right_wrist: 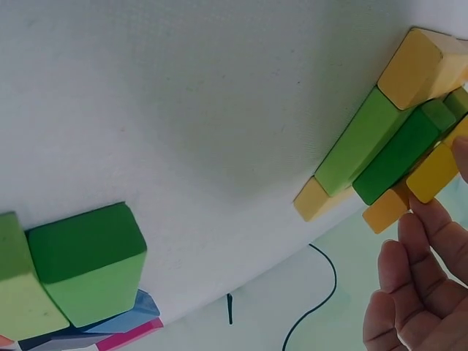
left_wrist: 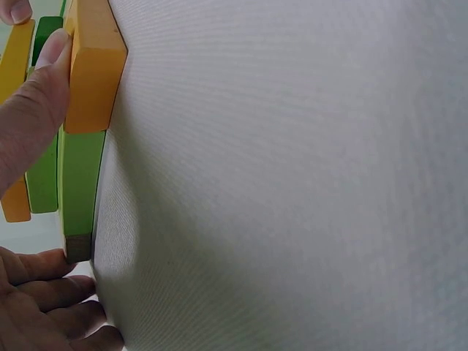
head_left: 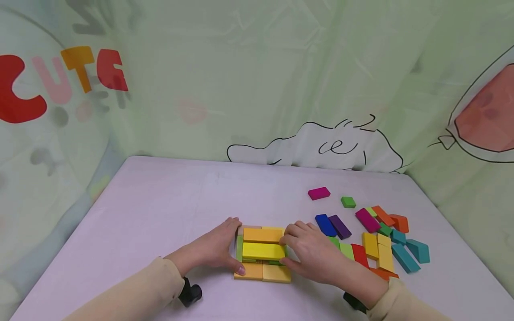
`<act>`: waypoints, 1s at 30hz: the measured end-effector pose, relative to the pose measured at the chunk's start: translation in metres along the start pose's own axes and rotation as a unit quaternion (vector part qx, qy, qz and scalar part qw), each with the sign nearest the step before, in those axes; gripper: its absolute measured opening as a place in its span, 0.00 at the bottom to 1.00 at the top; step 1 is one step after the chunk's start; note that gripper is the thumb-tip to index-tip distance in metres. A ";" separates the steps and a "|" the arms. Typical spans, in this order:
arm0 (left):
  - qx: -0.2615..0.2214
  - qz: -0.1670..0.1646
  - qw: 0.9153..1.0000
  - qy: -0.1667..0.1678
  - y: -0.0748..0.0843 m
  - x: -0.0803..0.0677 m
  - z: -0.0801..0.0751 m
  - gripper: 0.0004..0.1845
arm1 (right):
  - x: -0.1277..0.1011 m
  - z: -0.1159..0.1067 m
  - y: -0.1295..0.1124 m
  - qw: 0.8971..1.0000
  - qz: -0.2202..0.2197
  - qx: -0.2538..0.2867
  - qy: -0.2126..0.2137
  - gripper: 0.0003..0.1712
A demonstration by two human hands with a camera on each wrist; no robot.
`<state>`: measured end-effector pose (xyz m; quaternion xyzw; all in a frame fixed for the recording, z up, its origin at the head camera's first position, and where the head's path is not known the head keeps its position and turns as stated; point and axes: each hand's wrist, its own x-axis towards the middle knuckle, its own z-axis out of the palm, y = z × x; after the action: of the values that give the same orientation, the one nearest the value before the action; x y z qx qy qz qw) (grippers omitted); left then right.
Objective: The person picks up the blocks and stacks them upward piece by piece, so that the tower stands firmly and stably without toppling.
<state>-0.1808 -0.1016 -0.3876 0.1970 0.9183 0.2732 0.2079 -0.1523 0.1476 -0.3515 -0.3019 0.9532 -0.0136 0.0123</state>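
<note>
Right hand [head_left: 315, 254] pinches a yellow block [head_left: 262, 251] atop a stack [head_left: 276, 273] touched by a spread left hand [head_left: 213, 248], loose blocks [head_left: 370, 246] nearby.

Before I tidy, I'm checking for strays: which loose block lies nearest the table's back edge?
The magenta block left of the small green block; it lies farther back than every other.

Left hand [head_left: 210, 247] blocked the left side of the block stack [head_left: 263, 252]; right hand [head_left: 315, 254] blocked its right. Room to pass was widest over the tabletop [head_left: 172, 200] far-left of the stack, back to the curtain [head_left: 172, 120]. On the stack's near side, a gap ran between the black wrist mounts [head_left: 189, 293]. Right of the stack, beyond the right hand, loose blocks [head_left: 370, 245] crowded the way; blue block [head_left: 325, 225] lay near its far-right corner.
</note>
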 end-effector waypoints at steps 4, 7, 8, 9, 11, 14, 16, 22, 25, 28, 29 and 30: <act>0.002 0.002 1.000 -0.002 -0.001 0.001 0.000 0.61 | 0.000 0.000 0.000 1.000 -0.003 0.001 -0.002 0.19; 0.001 0.002 1.000 -0.002 -0.002 0.002 0.001 0.61 | 0.000 0.000 0.000 1.000 -0.002 0.004 -0.006 0.19; -0.001 0.001 1.000 -0.002 -0.002 0.002 0.001 0.61 | 0.001 0.000 0.000 1.000 -0.001 0.004 -0.007 0.19; -0.003 0.000 1.000 -0.001 -0.002 0.002 0.001 0.61 | 0.001 0.000 0.000 1.000 -0.001 0.005 -0.008 0.19; -0.003 0.000 1.000 -0.002 -0.003 0.002 0.001 0.61 | 0.001 0.000 0.000 1.000 -0.001 0.005 -0.008 0.19; -0.004 0.000 1.000 -0.002 -0.003 0.002 0.001 0.61 | 0.001 0.000 0.000 1.000 -0.001 0.004 -0.006 0.19; -0.004 0.000 1.000 -0.002 -0.002 0.001 0.001 0.61 | 0.000 0.000 0.000 1.000 -0.001 0.003 -0.006 0.20; 0.000 0.003 1.000 -0.002 -0.002 0.001 0.000 0.61 | 0.000 0.000 0.000 1.000 0.000 0.001 -0.004 0.19; 0.002 0.002 1.000 -0.003 -0.002 0.001 0.000 0.61 | 0.000 -0.001 -0.001 1.000 0.000 0.002 -0.005 0.20; 0.003 0.001 1.000 -0.003 -0.002 0.001 0.001 0.62 | -0.001 -0.004 0.000 1.000 -0.006 0.012 -0.003 0.19; 0.002 0.000 1.000 -0.002 -0.002 0.001 0.001 0.62 | -0.001 -0.006 0.001 1.000 -0.006 0.018 -0.001 0.19; 0.003 0.000 1.000 -0.002 -0.002 0.001 0.000 0.62 | -0.001 -0.008 0.002 1.000 -0.007 0.023 0.004 0.18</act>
<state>-0.1820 -0.1026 -0.3895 0.1983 0.9186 0.2706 0.2089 -0.1533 0.1501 -0.3437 -0.3078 0.9506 -0.0368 0.0156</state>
